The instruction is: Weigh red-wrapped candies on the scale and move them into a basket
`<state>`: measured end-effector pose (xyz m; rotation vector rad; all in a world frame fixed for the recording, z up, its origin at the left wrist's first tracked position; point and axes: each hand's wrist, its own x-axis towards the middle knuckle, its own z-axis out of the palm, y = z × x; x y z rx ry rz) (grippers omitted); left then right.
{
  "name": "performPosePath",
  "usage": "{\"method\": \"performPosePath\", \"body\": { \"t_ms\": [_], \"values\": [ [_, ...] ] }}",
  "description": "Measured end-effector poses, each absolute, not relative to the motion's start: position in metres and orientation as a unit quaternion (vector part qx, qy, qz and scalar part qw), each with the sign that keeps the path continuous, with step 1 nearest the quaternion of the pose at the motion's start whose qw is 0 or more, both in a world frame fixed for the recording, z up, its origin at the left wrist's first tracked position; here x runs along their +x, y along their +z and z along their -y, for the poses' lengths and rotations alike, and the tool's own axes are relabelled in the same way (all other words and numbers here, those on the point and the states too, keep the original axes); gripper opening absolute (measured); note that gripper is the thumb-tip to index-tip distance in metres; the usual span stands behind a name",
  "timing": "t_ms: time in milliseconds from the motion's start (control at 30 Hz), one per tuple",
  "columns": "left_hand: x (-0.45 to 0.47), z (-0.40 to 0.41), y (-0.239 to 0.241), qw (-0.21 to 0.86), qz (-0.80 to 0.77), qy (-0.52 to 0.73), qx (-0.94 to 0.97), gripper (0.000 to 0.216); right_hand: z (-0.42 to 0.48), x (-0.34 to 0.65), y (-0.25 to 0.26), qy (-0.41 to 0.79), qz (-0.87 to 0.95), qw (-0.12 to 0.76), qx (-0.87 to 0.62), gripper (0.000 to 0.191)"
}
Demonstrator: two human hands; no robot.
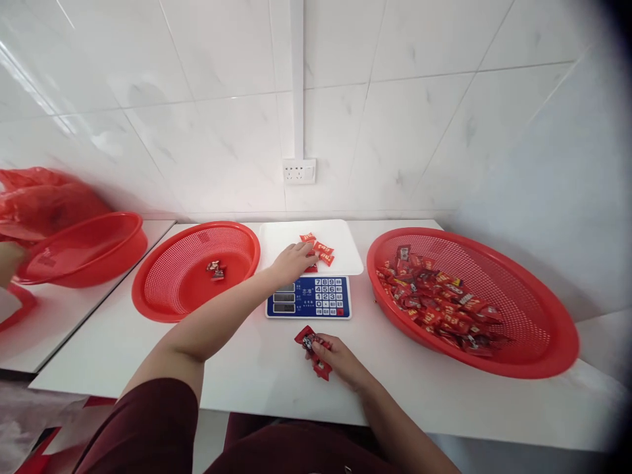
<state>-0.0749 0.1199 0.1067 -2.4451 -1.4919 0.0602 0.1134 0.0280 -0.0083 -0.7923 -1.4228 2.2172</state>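
Observation:
My left hand [293,262] is over the white scale pan [340,230], its fingers stretched across a small pile of red wrapped candies [323,247] and touching them; its palm side is hidden. Closer to me, in front of the weighing scale [309,297] with its blue keypad panel, my right hand [338,359] is closed around a few red wrapped candies [312,341]. To the right, a large red perforated basket [523,289] holds many similar candies [444,303]. A second red basket [168,283], left of the scale, has a couple of candies [216,270] at its bottom.
Further left on an adjoining table are another red basket [106,257] and a red plastic bag [44,201]. Another person's arm [10,260] enters at the left edge. A tiled wall with a power socket [299,172] borders the white table [257,368].

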Motion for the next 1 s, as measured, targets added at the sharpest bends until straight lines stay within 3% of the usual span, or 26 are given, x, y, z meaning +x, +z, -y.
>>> {"method": "performPosePath", "body": {
  "t_ms": [167,367,500,700,1000],
  "values": [
    [-0.085,-0.124,0.114,0.184,0.528,0.043,-0.828,0.030,-0.027,0.114,-0.006,0.789,0.511,0.190,-0.283,0.043],
    [-0.154,-0.090,0.141,0.221,0.659,0.072,-0.716,0.029,-0.027,0.114,-0.004,0.782,0.537,0.160,-0.272,0.042],
    [-0.162,-0.080,0.147,0.163,0.690,0.052,-0.703,0.034,-0.028,0.111,-0.005,0.766,0.564,0.147,-0.272,0.042],
    [-0.092,-0.120,0.129,0.041,0.674,-0.062,-0.735,0.027,-0.030,0.110,-0.010,0.772,0.546,0.162,-0.280,0.041],
    [-0.064,-0.149,0.117,0.014,0.716,-0.056,-0.695,0.024,-0.027,0.113,-0.012,0.770,0.541,0.171,-0.291,0.041]
  ]
}}
